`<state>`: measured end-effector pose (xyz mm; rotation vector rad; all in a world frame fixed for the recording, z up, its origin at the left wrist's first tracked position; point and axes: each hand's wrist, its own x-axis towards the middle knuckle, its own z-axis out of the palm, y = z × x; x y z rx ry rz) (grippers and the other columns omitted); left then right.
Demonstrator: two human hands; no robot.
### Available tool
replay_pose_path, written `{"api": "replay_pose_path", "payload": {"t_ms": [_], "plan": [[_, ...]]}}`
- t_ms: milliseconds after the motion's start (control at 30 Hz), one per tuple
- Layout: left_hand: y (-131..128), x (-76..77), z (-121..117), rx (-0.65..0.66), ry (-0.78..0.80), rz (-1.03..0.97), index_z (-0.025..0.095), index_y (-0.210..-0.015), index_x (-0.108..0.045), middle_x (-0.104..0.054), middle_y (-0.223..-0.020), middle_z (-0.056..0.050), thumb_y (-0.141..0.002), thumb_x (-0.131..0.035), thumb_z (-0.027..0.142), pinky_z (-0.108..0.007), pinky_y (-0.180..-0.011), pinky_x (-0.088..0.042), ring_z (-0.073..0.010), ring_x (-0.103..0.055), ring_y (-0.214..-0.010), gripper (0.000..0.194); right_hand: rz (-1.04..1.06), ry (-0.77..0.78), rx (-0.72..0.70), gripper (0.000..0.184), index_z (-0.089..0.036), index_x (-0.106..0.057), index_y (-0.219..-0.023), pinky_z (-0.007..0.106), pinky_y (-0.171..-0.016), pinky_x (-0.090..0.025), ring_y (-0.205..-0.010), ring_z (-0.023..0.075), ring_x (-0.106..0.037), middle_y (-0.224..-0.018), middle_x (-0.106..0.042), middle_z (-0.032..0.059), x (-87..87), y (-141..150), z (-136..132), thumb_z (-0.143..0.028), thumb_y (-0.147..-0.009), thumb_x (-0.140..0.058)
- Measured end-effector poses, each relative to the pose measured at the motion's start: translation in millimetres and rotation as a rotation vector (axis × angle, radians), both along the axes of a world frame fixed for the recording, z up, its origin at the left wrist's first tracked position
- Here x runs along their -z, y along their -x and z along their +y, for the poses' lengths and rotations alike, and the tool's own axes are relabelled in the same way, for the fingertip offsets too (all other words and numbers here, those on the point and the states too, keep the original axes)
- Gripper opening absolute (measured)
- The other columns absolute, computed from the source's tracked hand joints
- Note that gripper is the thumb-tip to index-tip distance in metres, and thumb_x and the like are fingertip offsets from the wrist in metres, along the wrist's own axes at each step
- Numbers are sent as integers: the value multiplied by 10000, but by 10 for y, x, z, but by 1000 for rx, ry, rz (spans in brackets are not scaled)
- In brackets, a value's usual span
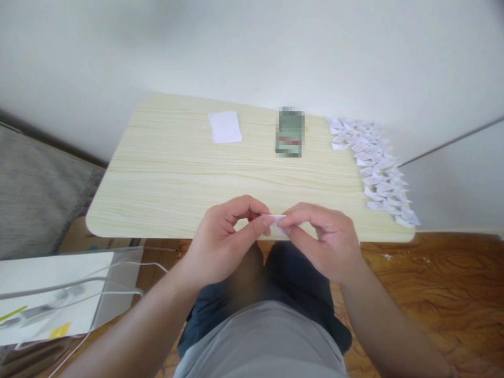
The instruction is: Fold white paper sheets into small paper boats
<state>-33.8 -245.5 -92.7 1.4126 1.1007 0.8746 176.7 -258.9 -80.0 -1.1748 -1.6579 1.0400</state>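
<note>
Between my two hands is a small folded piece of white paper (279, 222), held just above the table's near edge. My left hand (230, 239) pinches its left end between thumb and index finger. On the other side, my right hand (321, 236) grips the right end the same way. Fingertips cover much of the paper, so its exact folded shape is hidden. A stack of white paper squares (225, 127) lies toward the back of the table. Many folded white paper pieces (374, 157) with pointed ends line the table's right side in overlapping rows.
The light wood-grain table (165, 168) stands against a white wall (252, 52). A blurred-out green rectangular object (290, 132) lies near the back middle. At lower left are a white box (98, 262) and white cables (122, 293). Brown wooden floor (441, 283) shows at right.
</note>
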Motion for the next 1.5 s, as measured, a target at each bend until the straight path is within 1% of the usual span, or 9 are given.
{"api": "replay_pose_path", "payload": {"t_ms": [133,300,600,833,900,1033,1233,1400,1500], "plan": [[2,-31,5,-9,-33,11,218,-903,-728,-732,-831,-33,-961,-692,345,-315,-732,-541,-182,-671,-790,144,119,140,46,236,-256,-721,-1144,299,-783,-585,-892,184,-734,-1020,-780,23,52,5,-3,-215,-912,-742],[-17,-53,0,-7,-65,28,215,-890,-725,-735,-829,-29,-971,-681,328,-299,-710,-516,-173,-666,-787,147,88,158,60,105,-228,-780,-972,276,-700,-569,-778,168,-724,-889,-785,16,67,-10,27,-319,-947,-734],[-88,2,-13,-46,-130,22,212,-982,-719,-746,-877,-33,-982,-669,310,-326,-795,-538,-183,-693,-828,109,-168,-129,142,24,-242,-756,-931,300,-770,-567,-812,177,-721,-886,-786,5,-3,27,41,-258,-919,-743],[-105,-75,-6,-3,-213,179,203,-984,-728,-765,-940,-31,-1011,-610,305,-291,-811,-529,-175,-706,-895,158,-142,-104,139,63,-241,-712,-854,307,-725,-555,-757,173,-684,-810,-737,-7,18,53,60,-232,-916,-721],[-98,-83,1,-36,-226,219,205,-966,-730,-766,-922,-26,-1009,-609,316,-286,-770,-525,-174,-703,-869,169,-125,-113,149,17,-248,-729,-925,320,-778,-568,-821,182,-703,-882,-755,2,28,49,68,-232,-927,-722],[-104,-72,6,-135,-281,291,209,-953,-724,-765,-896,-17,-1000,-612,294,-264,-682,-498,-166,-693,-836,148,-177,-289,212,244,-274,-728,-1137,406,-966,-568,-1058,238,-699,-1132,-743,56,51,49,74,-187,-909,-742],[-161,-70,-22,-226,-374,366,200,-975,-721,-769,-873,-15,-988,-621,257,-275,-718,-502,-161,-700,-824,116,-245,-433,268,208,-298,-772,-1061,473,-962,-571,-1076,269,-671,-1119,-694,86,80,68,66,-163,-906,-737],[-216,-57,-63,-228,-442,374,184,-984,-732,-758,-883,-29,-965,-646,234,-291,-750,-501,-165,-690,-824,102,-245,-341,231,95,-273,-763,-983,441,-902,-544,-980,249,-651,-960,-690,62,44,88,81,-211,-920,-730],[-190,-51,-42,-216,-417,283,185,-986,-732,-706,-848,-19,-937,-686,233,-291,-743,-491,-155,-645,-791,82,-75,-110,98,32,-241,-720,-937,401,-915,-525,-979,221,-660,-991,-727,44,29,48,107,-226,-951,-696]]}}
